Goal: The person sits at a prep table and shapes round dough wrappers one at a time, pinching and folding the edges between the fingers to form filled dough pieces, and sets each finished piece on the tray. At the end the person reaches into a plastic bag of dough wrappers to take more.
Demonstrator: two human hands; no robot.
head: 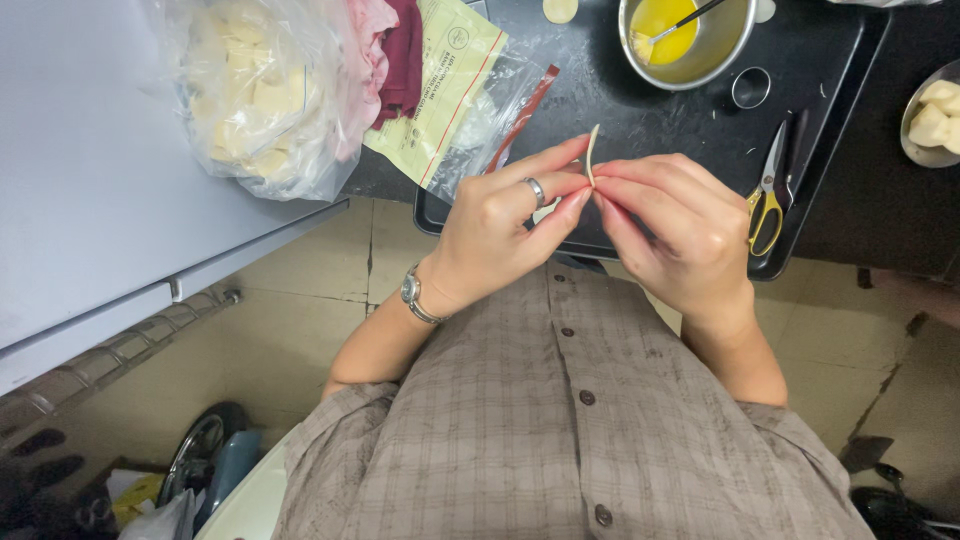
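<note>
1. Big grey counter [90, 150] on the left, and on its edge sits a clear plastic bag [262, 90] bulging with pale dough pieces.
2. Straight ahead, a black tray [820, 90] takes up the top of the view, its near edge just beyond the hands.
3. On the tray's left end lies a flat zip pouch [450, 95] with a yellow printed sheet inside and a red strip along its side.
4. At the back of the tray stands a round metal bowl [735, 40] of yellow liquid, a brush resting in it.
5. Now the hands: the left hand [500, 225], ring and wristwatch on, is closed down to a pinch, thumb and fingers meeting at the tips.
6. The right hand [680, 225] mirrors it, fingertips pressed together against the left's.
7. Yellow-handled scissors [765, 200] lie on the tray just right of that hand.
8. A small metal ring cutter [750, 88] sits beside the bowl.
9. Smallest of all, the thin dough piece [592, 155], pale, seen edge-on and standing upright, is pinched between both sets of fingertips above the tray's near edge.
</note>
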